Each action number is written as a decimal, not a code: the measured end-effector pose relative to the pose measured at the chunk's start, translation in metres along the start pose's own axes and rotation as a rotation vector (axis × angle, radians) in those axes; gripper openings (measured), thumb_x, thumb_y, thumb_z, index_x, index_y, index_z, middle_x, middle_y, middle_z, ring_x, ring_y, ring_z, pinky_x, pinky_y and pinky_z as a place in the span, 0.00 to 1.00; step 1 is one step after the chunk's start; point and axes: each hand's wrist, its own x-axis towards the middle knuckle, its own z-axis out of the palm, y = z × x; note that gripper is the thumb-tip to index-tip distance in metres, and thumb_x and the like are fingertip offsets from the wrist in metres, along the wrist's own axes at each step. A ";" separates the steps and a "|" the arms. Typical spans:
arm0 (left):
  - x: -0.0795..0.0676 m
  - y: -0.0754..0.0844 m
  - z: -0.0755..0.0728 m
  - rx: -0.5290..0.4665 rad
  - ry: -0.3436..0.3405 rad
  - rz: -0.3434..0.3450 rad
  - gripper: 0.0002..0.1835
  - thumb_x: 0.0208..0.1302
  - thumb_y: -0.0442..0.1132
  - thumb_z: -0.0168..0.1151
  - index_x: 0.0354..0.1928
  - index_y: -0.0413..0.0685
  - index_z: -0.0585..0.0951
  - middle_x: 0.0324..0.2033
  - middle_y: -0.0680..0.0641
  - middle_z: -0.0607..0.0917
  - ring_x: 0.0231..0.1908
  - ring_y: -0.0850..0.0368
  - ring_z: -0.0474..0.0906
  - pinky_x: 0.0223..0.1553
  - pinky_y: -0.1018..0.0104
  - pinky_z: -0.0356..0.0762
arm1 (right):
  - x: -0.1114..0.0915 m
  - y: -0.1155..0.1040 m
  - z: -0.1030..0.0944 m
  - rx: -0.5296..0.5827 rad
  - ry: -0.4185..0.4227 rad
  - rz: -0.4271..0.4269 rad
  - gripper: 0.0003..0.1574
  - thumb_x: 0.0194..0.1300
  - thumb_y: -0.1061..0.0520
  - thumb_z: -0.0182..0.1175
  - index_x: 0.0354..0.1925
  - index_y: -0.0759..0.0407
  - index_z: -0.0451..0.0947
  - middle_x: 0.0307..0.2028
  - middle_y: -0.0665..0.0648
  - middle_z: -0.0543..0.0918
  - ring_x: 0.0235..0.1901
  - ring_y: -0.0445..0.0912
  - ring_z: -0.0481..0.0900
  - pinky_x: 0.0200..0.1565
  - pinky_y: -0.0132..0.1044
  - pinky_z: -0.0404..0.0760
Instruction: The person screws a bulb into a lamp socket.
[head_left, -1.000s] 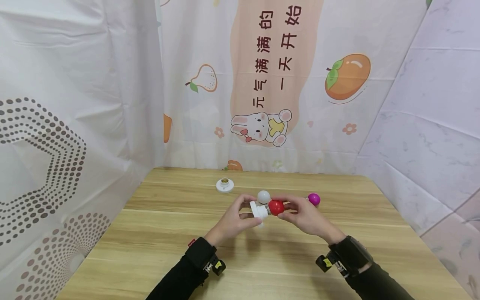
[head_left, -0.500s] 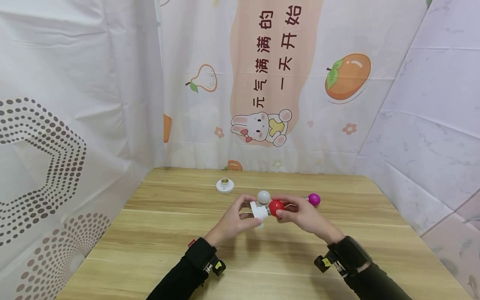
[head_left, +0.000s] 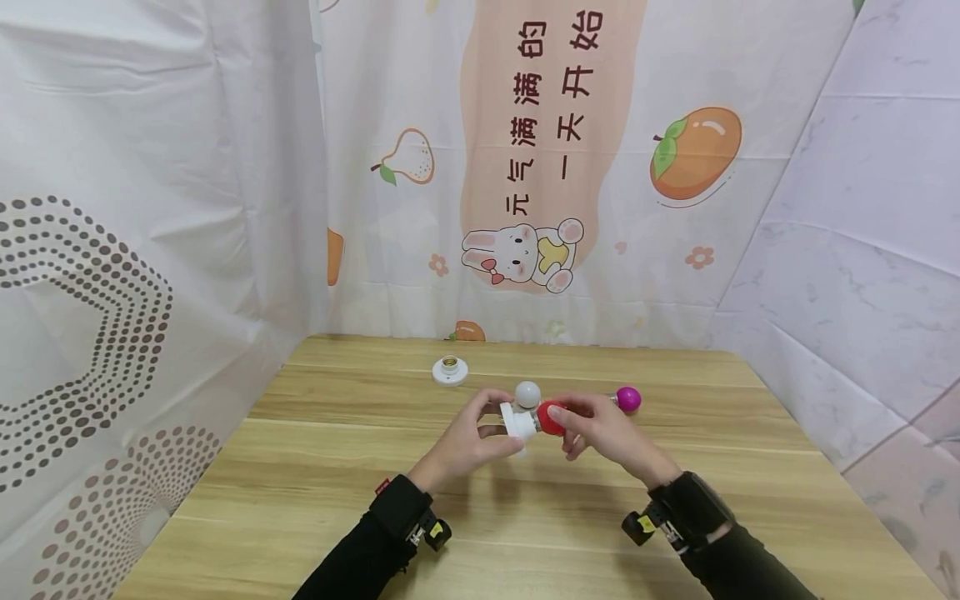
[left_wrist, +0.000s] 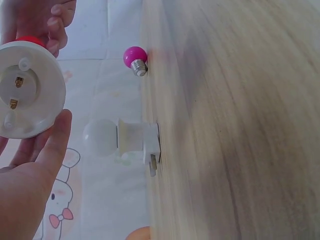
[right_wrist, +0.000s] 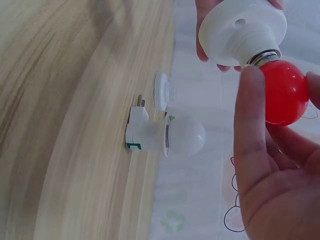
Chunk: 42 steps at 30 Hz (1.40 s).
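Note:
My left hand (head_left: 468, 437) grips the round base of a white lamp socket (right_wrist: 250, 35) by its edge, above the table. A red light bulb (right_wrist: 284, 95) sits with its metal screw end partly in the socket's mouth; some thread still shows in the right wrist view. The thumb and fingers of my right hand (head_left: 603, 433) pinch the red bulb. In the left wrist view the underside of the socket base (left_wrist: 47, 100) shows two brass contacts, and the base hides most of the red bulb.
Behind the hands a white bulb (right_wrist: 186, 136) stands in a white plug-in socket (right_wrist: 147, 135) on the wooden table (head_left: 337, 500). A magenta bulb (head_left: 628, 399) lies to the right. Another round white socket (head_left: 450, 371) stands farther back left. Curtains (head_left: 405, 250) enclose the table.
My right hand has turned around the red bulb, its thumb moving up from below onto the bulb's front. The left hand and the socket have stayed in place.

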 end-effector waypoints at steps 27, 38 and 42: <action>-0.001 -0.003 0.000 0.046 -0.010 0.017 0.33 0.62 0.32 0.71 0.65 0.32 0.66 0.61 0.38 0.70 0.59 0.46 0.71 0.59 0.58 0.78 | 0.005 -0.002 0.017 0.076 0.178 -0.030 0.29 0.73 0.51 0.63 0.60 0.72 0.75 0.49 0.66 0.82 0.43 0.53 0.85 0.42 0.44 0.87; -0.001 0.001 -0.002 0.024 0.007 -0.015 0.30 0.63 0.32 0.70 0.64 0.36 0.67 0.63 0.33 0.68 0.60 0.43 0.69 0.60 0.57 0.77 | -0.003 -0.002 0.006 -0.063 0.047 -0.201 0.30 0.67 0.59 0.68 0.64 0.64 0.74 0.57 0.64 0.80 0.55 0.60 0.79 0.51 0.37 0.83; 0.000 0.002 -0.003 0.022 0.003 -0.018 0.29 0.64 0.32 0.70 0.63 0.40 0.68 0.63 0.32 0.68 0.60 0.45 0.70 0.60 0.58 0.77 | -0.005 0.000 0.002 -0.079 0.019 -0.234 0.32 0.66 0.62 0.68 0.67 0.65 0.72 0.60 0.63 0.79 0.59 0.63 0.78 0.54 0.37 0.82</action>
